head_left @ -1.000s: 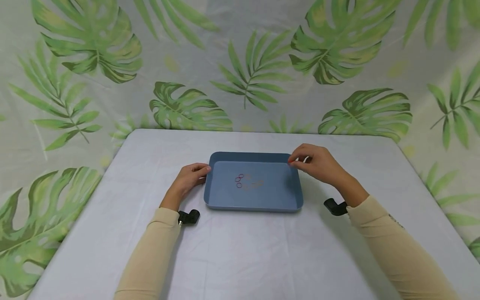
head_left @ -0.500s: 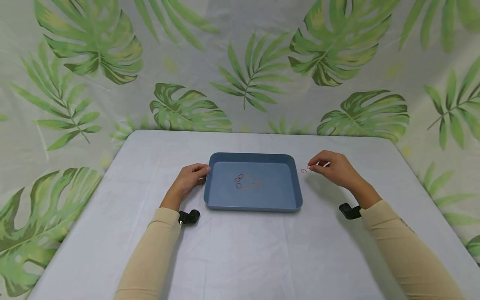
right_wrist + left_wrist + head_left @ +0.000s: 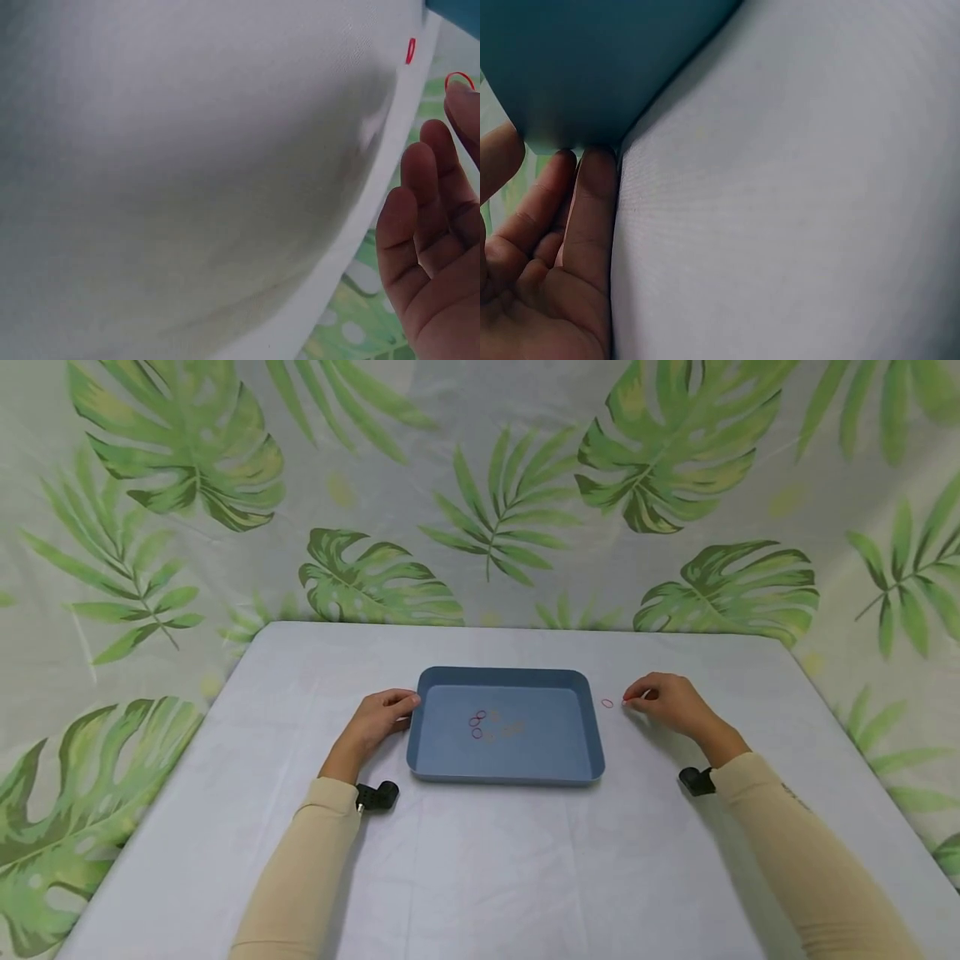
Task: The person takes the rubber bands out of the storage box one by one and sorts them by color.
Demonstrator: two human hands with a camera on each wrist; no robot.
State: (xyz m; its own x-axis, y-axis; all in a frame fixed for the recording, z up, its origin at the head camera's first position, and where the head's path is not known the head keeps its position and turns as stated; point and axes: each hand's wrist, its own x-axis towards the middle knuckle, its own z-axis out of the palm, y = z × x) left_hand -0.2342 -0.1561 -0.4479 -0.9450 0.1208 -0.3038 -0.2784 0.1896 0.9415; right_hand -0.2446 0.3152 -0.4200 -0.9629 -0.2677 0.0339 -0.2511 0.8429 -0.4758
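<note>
A blue-grey tray (image 3: 551, 752) lies on the table. Against its left side rests my left hand (image 3: 381, 714), thumb at the rim and fairly straight fingertips touching the outer wall in the left wrist view. Inside the tray are several small rubber bands; a red one (image 3: 477, 727) shows at the left, while the pale orange ones (image 3: 514, 723) blend into the tray. Right of the tray, my right hand (image 3: 670, 700) pinches a red rubber band (image 3: 459, 73) between thumb and finger. Another red rubber band (image 3: 607, 703) lies on the cloth between that hand and the tray.
A white cloth (image 3: 480, 868) covers the table. Behind it hangs a leaf-patterned curtain (image 3: 525, 602). A small black camera is strapped to each wrist, the left one (image 3: 378, 796) low beside the tray's front left corner.
My right hand has moved right and slightly nearer, from the tray's right rim to the cloth beyond it, carrying a red rubber band. Another band on the cloth came into view. My left hand has stayed put.
</note>
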